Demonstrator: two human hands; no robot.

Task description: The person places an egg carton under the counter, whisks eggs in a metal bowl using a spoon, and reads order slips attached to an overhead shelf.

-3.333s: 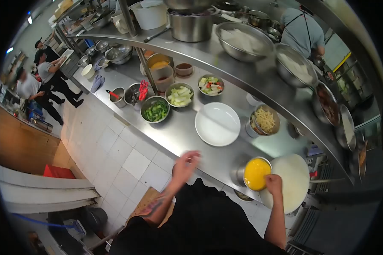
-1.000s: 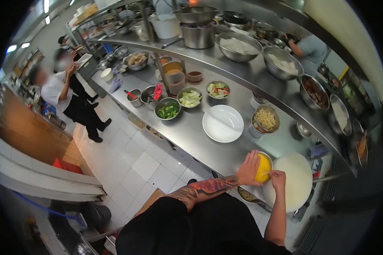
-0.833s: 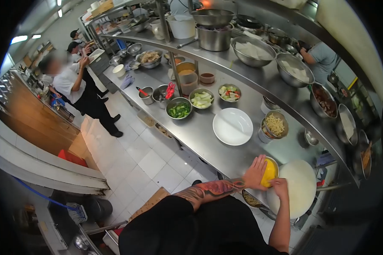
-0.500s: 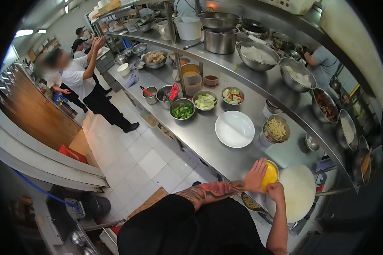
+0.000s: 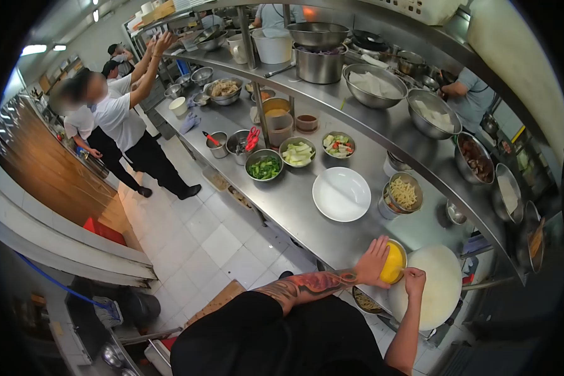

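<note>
Left to right along the tabletop: bowl of chopped greens, then white plate. Left hand, fingers extended, lies flat against the near-left side of the metal bowl, which holds yellow liquid beside a large pale disc. Right hand, fingers curled together at the rim; cannot tell whether a utensil is gripped. Step in hand, judged: stirring, bowl braced. Next move calls for steady bracing.
</note>
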